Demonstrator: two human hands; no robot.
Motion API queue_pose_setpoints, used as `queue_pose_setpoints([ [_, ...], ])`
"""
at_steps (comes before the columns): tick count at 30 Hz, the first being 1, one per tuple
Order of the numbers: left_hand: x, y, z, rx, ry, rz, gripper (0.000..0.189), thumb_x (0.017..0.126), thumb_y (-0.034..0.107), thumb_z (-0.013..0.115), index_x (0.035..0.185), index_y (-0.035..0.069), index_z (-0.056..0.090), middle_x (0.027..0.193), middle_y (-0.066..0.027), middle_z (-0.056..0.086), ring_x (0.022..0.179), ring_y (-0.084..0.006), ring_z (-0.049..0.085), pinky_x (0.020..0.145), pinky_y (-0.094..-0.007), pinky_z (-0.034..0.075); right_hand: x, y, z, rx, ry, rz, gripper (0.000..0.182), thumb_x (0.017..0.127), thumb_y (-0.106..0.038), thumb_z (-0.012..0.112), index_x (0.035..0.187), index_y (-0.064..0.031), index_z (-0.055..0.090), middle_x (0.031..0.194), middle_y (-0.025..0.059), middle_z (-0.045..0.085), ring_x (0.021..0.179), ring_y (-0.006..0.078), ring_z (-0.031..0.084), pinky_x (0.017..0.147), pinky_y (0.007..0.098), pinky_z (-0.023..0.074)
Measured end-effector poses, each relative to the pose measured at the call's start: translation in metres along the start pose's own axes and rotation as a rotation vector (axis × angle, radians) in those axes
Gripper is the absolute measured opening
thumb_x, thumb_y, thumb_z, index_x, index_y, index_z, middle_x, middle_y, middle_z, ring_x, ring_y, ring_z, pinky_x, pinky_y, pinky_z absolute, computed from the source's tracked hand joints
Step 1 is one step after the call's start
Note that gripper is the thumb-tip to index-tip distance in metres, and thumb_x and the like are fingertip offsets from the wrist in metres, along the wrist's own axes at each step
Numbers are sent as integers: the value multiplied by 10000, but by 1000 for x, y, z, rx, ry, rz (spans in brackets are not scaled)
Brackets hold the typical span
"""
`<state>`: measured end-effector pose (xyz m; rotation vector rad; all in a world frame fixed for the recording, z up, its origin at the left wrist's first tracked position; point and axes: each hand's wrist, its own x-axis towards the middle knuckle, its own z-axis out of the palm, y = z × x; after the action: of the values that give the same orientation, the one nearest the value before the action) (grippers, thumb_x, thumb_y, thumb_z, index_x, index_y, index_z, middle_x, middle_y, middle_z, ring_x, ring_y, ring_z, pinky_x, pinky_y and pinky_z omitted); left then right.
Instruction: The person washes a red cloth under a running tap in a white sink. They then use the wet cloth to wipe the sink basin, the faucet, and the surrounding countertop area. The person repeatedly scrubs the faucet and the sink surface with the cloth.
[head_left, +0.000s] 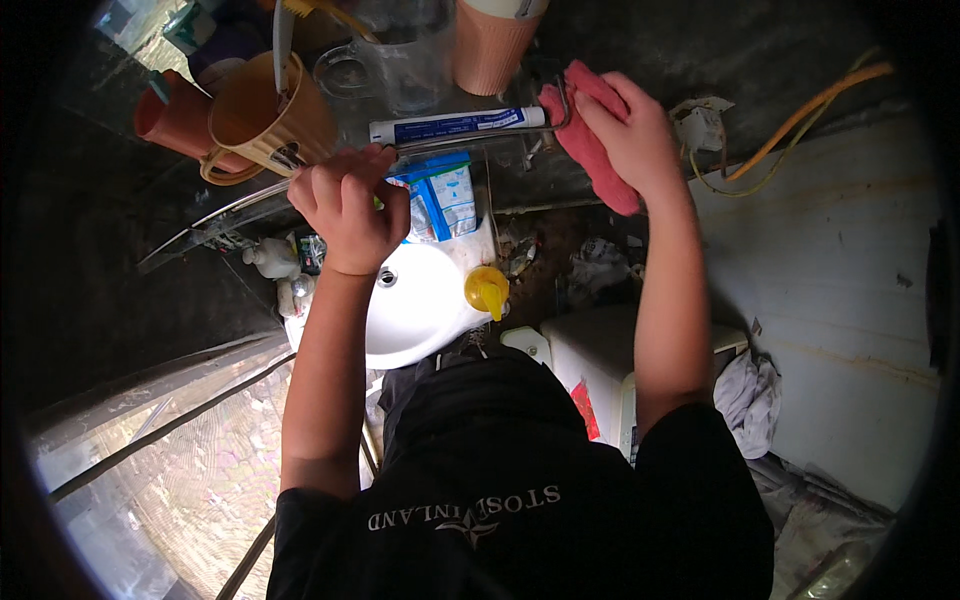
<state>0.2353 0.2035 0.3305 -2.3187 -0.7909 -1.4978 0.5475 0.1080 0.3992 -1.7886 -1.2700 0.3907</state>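
Note:
My left hand (349, 210) curls its fingers over the metal rail (472, 136) along the front of a glass shelf (217, 214). In my right hand (634, 131) is a folded pink cloth (581, 150), pressed against the rail's bent right end. Between the two hands, a blue and white toothpaste tube (457, 126) lies behind the rail. Close to my left hand stands a tan mug (259, 120) with a toothbrush in it. A clear glass mug (405, 71) and a ribbed pinkish cup (495, 49) are further along the shelf.
Below the shelf is a white washbasin (416, 322), with a yellow pump bottle (486, 291) on its right rim and a blue and white packet (442, 199) behind. A reddish cup (176, 112) stands far left. Orange cable (810, 120) hangs from a wall box (701, 124) at right.

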Motion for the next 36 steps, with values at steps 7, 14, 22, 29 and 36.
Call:
queue_pose_setpoints([
  [7,-4,0,-2,-1,-13,-8,449,677,39,682,1103,177,702,1101,45,714,1019,-190,611,957,-416,379,5,-25,-39,-167,84,-187,360,991,-293,727,1304,-121,680,1200,129,756,1092,287,738,936,359,558],
  [14,0,0,-1,-22,-5,3,453,680,38,685,1110,179,698,1100,39,716,1010,-197,608,954,-411,379,54,-2,-18,-438,-118,-500,340,1003,-72,580,1314,-150,692,1310,108,692,1191,359,662,1032,418,535],
  [22,-1,1,-1,-5,2,0,434,691,34,678,1100,178,694,1093,35,722,991,-186,617,949,-410,379,47,-16,-12,-501,-172,-442,348,987,-57,581,1294,-169,701,1282,101,691,1158,353,670,989,429,549],
  [29,1,2,-3,11,1,28,425,678,2,611,1082,112,685,1060,-1,717,992,-225,608,932,-401,371,55,-22,-20,-392,-311,-379,339,952,-53,656,1260,-181,713,1243,95,693,1113,336,685,946,424,563],
  [36,0,0,-3,0,-8,6,445,681,32,676,1103,172,690,1069,36,727,972,-193,617,939,-426,376,52,-18,-16,-504,-259,-407,322,943,-60,654,1229,-191,723,1235,73,692,1128,315,681,944,419,568],
])
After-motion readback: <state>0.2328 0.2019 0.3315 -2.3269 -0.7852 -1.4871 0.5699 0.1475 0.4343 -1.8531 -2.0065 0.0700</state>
